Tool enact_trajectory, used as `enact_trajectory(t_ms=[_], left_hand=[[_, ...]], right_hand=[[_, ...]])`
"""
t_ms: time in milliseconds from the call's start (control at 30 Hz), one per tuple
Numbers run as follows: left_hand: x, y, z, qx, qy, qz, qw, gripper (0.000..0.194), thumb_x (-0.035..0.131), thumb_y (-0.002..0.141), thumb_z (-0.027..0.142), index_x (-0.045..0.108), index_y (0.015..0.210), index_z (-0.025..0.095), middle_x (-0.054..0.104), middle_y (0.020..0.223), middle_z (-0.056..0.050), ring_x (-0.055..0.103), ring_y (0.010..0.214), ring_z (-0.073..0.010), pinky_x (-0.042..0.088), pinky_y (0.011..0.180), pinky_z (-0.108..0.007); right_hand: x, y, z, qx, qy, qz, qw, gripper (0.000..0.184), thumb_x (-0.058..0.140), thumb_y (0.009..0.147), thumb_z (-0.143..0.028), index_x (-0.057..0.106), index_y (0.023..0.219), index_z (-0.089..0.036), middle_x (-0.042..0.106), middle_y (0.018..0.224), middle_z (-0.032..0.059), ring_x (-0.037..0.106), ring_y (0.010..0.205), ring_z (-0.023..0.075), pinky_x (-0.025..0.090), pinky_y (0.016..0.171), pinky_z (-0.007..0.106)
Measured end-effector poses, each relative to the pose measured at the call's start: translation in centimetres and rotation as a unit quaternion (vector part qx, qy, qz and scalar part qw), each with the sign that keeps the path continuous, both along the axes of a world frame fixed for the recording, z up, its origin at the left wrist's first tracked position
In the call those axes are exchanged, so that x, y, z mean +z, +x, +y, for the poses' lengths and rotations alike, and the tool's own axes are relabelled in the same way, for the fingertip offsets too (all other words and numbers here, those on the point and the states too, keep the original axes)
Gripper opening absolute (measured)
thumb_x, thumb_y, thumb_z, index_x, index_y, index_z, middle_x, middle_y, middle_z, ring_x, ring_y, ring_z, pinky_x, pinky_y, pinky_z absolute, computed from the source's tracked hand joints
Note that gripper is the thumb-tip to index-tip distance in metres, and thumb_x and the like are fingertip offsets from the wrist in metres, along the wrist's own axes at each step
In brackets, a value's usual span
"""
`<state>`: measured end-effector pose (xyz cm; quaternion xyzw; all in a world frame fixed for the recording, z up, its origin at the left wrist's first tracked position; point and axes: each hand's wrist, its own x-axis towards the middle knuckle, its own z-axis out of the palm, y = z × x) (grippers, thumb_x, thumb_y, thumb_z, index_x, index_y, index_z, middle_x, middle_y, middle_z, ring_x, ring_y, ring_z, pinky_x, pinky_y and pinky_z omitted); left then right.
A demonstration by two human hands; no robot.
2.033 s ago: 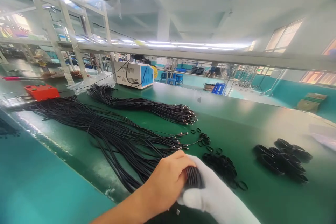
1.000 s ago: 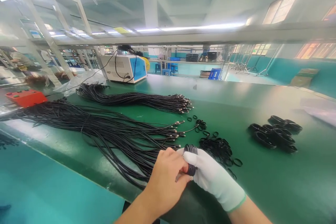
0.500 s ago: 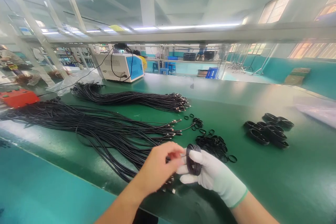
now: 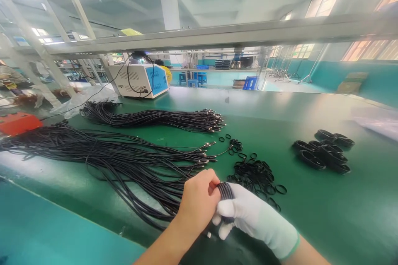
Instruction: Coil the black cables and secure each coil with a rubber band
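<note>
While a coiled black cable (image 4: 226, 192) is being held up over the green worktop (image 4: 311, 215), it is being gripped by the right hand (image 4: 255, 217), gloved in white, with the thumb being pressed across its near side and the fingers being wrapped beneath. At the coil's left edge, the bare left hand (image 4: 199, 198) is being kept closed, its fingers being bent in against the turns; what is being pinched there cannot be told, as the fingertips are being partly hidden. Just below the hands, a small pale plug (image 4: 209, 235) is being shown.

Left of the hands, a broad spread of loose black cables (image 4: 124, 157) is being supported by the worktop, some strands being partly covered by the left hand, and beyond it a neater cable bundle (image 4: 155, 118) is being laid out with its metal plugs towards the right. Just beyond the gloved hand, a heap of small black rings (image 4: 253, 172) is being seen, and farther right a cluster of larger black coils (image 4: 323, 151) is being displayed, well apart from the hands.
</note>
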<state>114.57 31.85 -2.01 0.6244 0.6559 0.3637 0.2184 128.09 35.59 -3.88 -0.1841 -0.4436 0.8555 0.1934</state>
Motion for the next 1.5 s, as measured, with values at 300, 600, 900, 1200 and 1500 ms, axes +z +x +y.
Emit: enact_trajectory(t_ms=[300, 600, 900, 1200, 1500], left_hand=[[-0.2, -0.2, 0.6, 0.004, -0.020, -0.044, 0.999, 0.009, 0.050, 0.072, 0.015, 0.057, 0.073, 0.020, 0.059, 0.067, 0.003, 0.053, 0.062, -0.0124, 0.040, 0.058, -0.023], [2.7, -2.9, 3.6, -0.099, -0.029, 0.114, 0.988, 0.011, 0.049, 0.078, 0.023, 0.059, 0.076, 0.021, 0.062, 0.072, 0.002, 0.056, 0.066, -0.0140, 0.040, 0.060, -0.023], [-0.4, -0.2, 5.3, -0.193, -0.081, 0.196, 0.958, 0.013, 0.056, 0.066, 0.010, 0.058, 0.072, 0.021, 0.056, 0.075, 0.002, 0.055, 0.070, -0.0158, 0.036, 0.066, -0.025], [2.1, 0.1, 3.9, -0.164, -0.154, -0.252, 0.941, 0.008, 0.041, 0.080, 0.026, 0.042, 0.078, 0.018, 0.042, 0.057, 0.005, 0.038, 0.051, -0.0092, 0.031, 0.050, -0.020], [0.9, 0.8, 1.6, -0.107, -0.082, -0.377, 0.917, 0.018, 0.049, 0.077, 0.035, 0.042, 0.070, 0.019, 0.050, 0.063, 0.003, 0.043, 0.047, -0.0081, 0.031, 0.044, -0.020]], right_hand=[[0.0, -0.1, 0.1, -0.014, -0.005, -0.030, 0.999, 0.026, 0.070, 0.065, -0.025, 0.060, 0.083, -0.008, 0.057, 0.065, 0.0052, 0.057, 0.054, 0.0131, 0.050, 0.045, 0.022], [2.4, 6.3, 4.5, -0.291, -0.021, 0.031, 0.956, 0.040, 0.074, 0.068, -0.030, 0.058, 0.101, -0.016, 0.063, 0.081, 0.0064, 0.062, 0.078, 0.0224, 0.051, 0.055, 0.029], [1.9, 5.6, 4.3, -0.241, -0.029, 0.049, 0.969, 0.037, 0.072, 0.071, -0.027, 0.053, 0.100, -0.017, 0.060, 0.085, 0.0058, 0.061, 0.074, 0.0188, 0.045, 0.049, 0.024], [2.0, 2.1, 3.3, -0.337, 0.041, -0.034, 0.940, 0.049, 0.075, 0.058, -0.024, 0.048, 0.097, -0.014, 0.059, 0.076, 0.0033, 0.051, 0.048, 0.0112, 0.040, 0.034, 0.022], [0.5, 1.7, 1.7, -0.097, -0.080, 0.208, 0.970, 0.038, 0.072, 0.063, -0.029, 0.051, 0.093, -0.018, 0.049, 0.069, -0.0029, 0.039, 0.043, 0.0037, 0.027, 0.028, 0.012]])
